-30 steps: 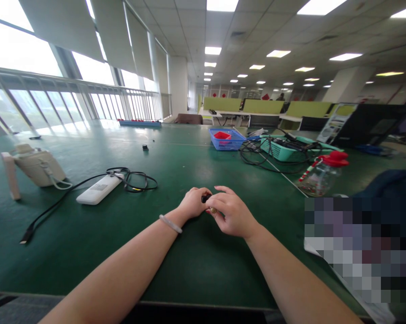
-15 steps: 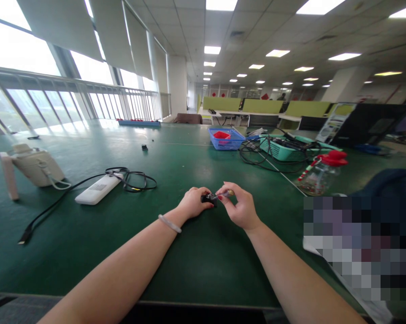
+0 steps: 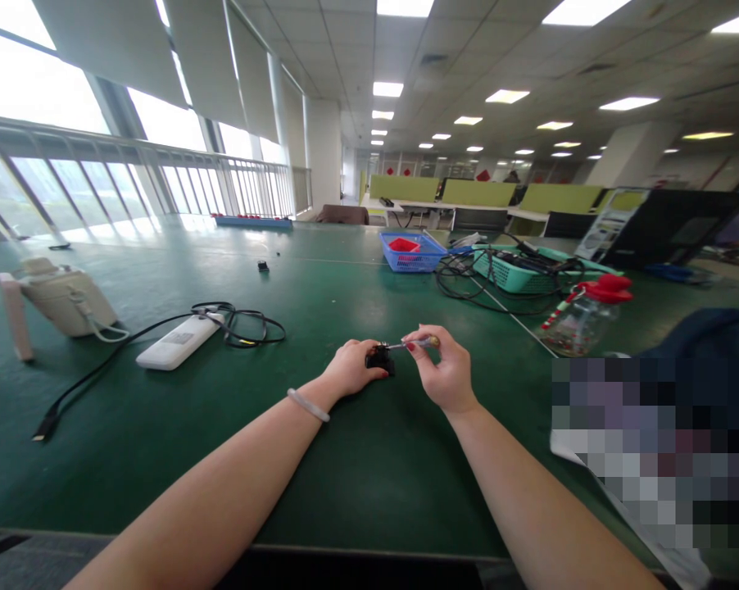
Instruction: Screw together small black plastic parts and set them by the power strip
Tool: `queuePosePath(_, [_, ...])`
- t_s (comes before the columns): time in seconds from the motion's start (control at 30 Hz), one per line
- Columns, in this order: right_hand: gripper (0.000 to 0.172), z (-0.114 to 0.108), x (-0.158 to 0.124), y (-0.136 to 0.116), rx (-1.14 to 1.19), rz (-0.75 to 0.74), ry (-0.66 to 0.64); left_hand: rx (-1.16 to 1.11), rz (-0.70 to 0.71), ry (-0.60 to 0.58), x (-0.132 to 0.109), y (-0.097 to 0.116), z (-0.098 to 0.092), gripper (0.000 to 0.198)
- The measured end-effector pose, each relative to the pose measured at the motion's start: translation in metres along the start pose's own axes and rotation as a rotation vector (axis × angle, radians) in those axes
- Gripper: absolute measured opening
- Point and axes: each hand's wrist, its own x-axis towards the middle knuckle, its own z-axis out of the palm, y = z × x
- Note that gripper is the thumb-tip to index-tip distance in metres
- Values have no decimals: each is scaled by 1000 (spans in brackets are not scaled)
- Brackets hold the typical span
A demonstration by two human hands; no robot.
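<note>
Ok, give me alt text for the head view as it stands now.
Over a green table, the left hand holds a small black part while the right hand holds what looks like a screwdriver, tip against or near it. A white device and black cable lie left; a blue basket, green basket and red-lidded jar sit farther right.

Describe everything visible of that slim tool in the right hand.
The slim tool looks like a small screwdriver: a thin silvery shaft and a translucent-looking handle with a brassy end. It is pinched nearly level in the right hand, its shaft pointing at the small black part in the left hand. Its tip is too small to see.
</note>
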Motion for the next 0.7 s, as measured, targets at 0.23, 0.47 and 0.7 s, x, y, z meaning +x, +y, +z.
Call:
queuePosePath(0.23, [6, -1, -1, 10, 0, 98, 5, 4, 32, -19, -3, 1, -1, 53])
queuePosePath(0.47, [10, -1, -1, 13, -56, 157, 22, 10, 85, -38, -8, 4, -4, 51])
queuePosePath(0.7, [13, -5, -1, 16, -47, 207, 116, -2, 115, -65, -11, 1, -10, 50])
